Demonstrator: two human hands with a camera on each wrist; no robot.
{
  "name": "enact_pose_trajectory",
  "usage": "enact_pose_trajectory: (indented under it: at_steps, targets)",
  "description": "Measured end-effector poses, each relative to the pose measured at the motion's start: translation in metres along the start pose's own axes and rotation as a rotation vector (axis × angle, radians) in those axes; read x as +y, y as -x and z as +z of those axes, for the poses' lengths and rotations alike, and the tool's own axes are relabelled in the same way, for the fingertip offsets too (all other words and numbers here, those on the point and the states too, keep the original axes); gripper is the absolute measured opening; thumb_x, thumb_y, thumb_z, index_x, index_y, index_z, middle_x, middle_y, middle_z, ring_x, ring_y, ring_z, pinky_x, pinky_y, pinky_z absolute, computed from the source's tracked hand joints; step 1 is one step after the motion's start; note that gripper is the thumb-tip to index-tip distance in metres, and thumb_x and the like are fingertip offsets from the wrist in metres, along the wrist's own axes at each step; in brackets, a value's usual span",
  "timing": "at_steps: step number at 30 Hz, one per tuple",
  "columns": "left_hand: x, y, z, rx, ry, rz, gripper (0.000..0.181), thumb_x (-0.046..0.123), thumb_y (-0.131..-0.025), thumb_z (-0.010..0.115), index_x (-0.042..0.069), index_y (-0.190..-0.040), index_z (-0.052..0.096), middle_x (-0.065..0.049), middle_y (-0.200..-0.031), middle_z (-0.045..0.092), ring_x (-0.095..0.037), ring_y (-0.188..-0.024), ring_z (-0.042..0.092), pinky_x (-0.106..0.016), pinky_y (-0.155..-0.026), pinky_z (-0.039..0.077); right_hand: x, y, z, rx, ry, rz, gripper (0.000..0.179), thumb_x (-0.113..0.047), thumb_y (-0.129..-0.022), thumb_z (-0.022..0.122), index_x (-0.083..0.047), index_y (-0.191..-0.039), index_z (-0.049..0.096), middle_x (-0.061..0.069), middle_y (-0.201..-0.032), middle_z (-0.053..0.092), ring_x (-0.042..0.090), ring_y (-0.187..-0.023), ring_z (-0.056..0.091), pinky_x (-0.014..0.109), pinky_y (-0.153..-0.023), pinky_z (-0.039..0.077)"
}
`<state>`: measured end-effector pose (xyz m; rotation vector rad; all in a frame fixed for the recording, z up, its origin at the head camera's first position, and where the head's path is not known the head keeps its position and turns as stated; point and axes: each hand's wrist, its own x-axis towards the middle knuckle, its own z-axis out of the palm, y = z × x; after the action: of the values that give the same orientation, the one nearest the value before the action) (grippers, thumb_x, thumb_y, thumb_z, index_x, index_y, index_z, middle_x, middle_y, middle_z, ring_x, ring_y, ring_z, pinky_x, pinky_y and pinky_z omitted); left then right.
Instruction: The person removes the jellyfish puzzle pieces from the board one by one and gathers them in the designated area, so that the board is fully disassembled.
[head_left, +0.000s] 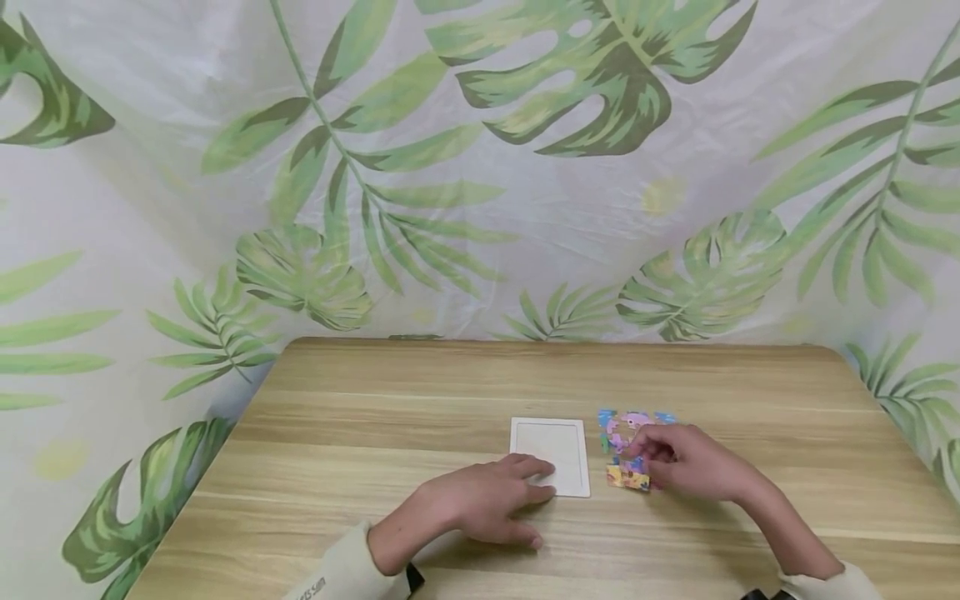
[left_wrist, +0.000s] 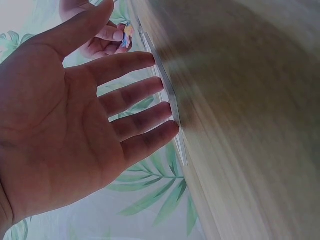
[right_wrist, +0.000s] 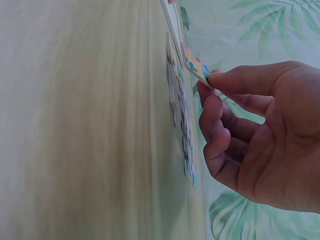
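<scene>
My right hand (head_left: pixel 693 462) pinches a colourful jigsaw puzzle piece (right_wrist: pixel 196 66) between thumb and index finger. The other fingers curl loosely beneath, and the piece tilts above the table in the right wrist view. Below it, several loose jigsaw pieces (head_left: pixel 617 432) in pink, blue and green lie close together, partly hidden by this hand. To their left lies a flat white puzzle tray (head_left: pixel 551 429) with a thin inner outline. My left hand (head_left: pixel 491 497) rests on the tray's near left part, its spread fingertips touching the surface; the left wrist view (left_wrist: pixel 75 125) shows an empty palm.
The wooden table (head_left: pixel 360 442) has rounded far corners. Behind it hangs a pale cloth (head_left: pixel 465 242) printed with green leaves, right along the far edge. Light sleeves (head_left: pixel 352 571) enter from the near side.
</scene>
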<state>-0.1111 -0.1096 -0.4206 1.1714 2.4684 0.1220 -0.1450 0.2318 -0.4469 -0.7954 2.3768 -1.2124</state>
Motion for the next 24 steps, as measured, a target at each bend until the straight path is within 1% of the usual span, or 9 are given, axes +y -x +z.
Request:
enact_pose_trajectory:
  at_steps: [4,7,11,16,24]
  targets:
    - [0.001,-0.001,0.000,-0.003,0.002,0.004,0.065,0.053,-0.102,0.069,0.022,-0.157,0.058,0.001,-0.171,0.041,-0.021,-0.158,0.039,-0.034,-0.126,0.042,0.006,0.009,-0.003,0.019,0.052,-0.010,0.012,-0.003,-0.102,0.065,-0.008,-0.110,0.072,0.000,-0.095,0.070,0.003,-0.083,0.060,0.023,-0.070,0.053]
    - [0.001,-0.001,0.001,-0.001,0.001,0.009,0.065,0.053,-0.101,0.070,0.022,-0.156,0.058,0.001,-0.170,0.042,-0.021,-0.158,0.040,-0.034,-0.126,0.042,0.010,0.016,-0.007,0.024,0.053,0.011,0.012,-0.003,-0.102,0.065,-0.009,-0.110,0.071,0.001,-0.097,0.068,0.002,-0.085,0.058,0.023,-0.070,0.053]
    - [0.001,-0.001,0.001,-0.003,0.004,0.009,0.065,0.053,-0.101,0.070,0.021,-0.156,0.058,0.001,-0.171,0.041,-0.021,-0.158,0.040,-0.034,-0.126,0.041,0.015,0.026,-0.012,0.031,0.048,0.030,0.012,-0.003,-0.103,0.064,-0.008,-0.111,0.071,0.002,-0.098,0.067,0.003,-0.085,0.057,0.023,-0.070,0.052]
    - [0.001,-0.001,0.001,-0.004,0.003,0.010,0.065,0.054,-0.101,0.070,0.022,-0.157,0.058,0.001,-0.171,0.041,-0.020,-0.158,0.039,-0.034,-0.126,0.041,0.019,0.035,-0.019,0.039,0.076,0.040,0.014,-0.002,-0.103,0.064,-0.009,-0.112,0.071,0.000,-0.097,0.067,0.002,-0.084,0.056,0.023,-0.069,0.051]
    - [0.000,-0.002,0.001,-0.005,0.002,0.010,0.065,0.054,-0.101,0.070,0.022,-0.157,0.058,0.001,-0.171,0.040,-0.020,-0.158,0.039,-0.034,-0.126,0.041,0.027,0.041,-0.023,0.026,0.074,0.046,0.015,-0.001,-0.104,0.062,-0.010,-0.112,0.072,0.000,-0.095,0.068,0.002,-0.080,0.055,0.022,-0.065,0.049]
